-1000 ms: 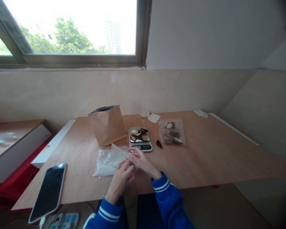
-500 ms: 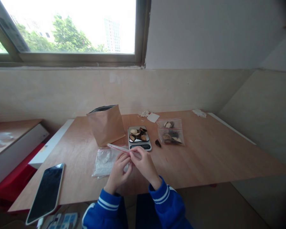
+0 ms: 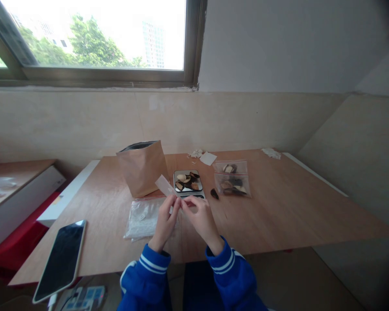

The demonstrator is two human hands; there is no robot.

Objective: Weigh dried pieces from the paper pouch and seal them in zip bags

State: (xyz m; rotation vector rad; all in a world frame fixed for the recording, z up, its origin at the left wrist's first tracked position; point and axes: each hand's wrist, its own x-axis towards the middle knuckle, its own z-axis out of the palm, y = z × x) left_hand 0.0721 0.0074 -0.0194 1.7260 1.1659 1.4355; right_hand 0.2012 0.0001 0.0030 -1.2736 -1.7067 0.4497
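Both hands meet in front of a small digital scale [image 3: 203,195], pinching a clear zip-lock bag [image 3: 164,185] that sticks up to the upper left. My left hand [image 3: 166,218] is closed on its lower edge, and my right hand [image 3: 199,214] grips it close alongside. Dried dark-and-pale slices [image 3: 188,180], perhaps mushroom, lie on the scale's pan. One dark piece [image 3: 214,194] rests on the table right of the scale. Under and left of my left hand lies a stack of clear zip-lock bags [image 3: 142,219]. My hands partly cover the scale's front panel.
A brown kraft pouch [image 3: 144,170] stands with its top open at the back left. Filled zip-lock bags [image 3: 231,178] lie right of the scale. A phone [image 3: 61,259] with a cable overhangs the table's front left edge. Behind are white paper [image 3: 208,158] and crumpled tissue [image 3: 271,153].
The held bag has turned from a thin edge-on strip, red seal showing, to a broader face pointing up-left. Both hands have risen slightly, fingertips together.
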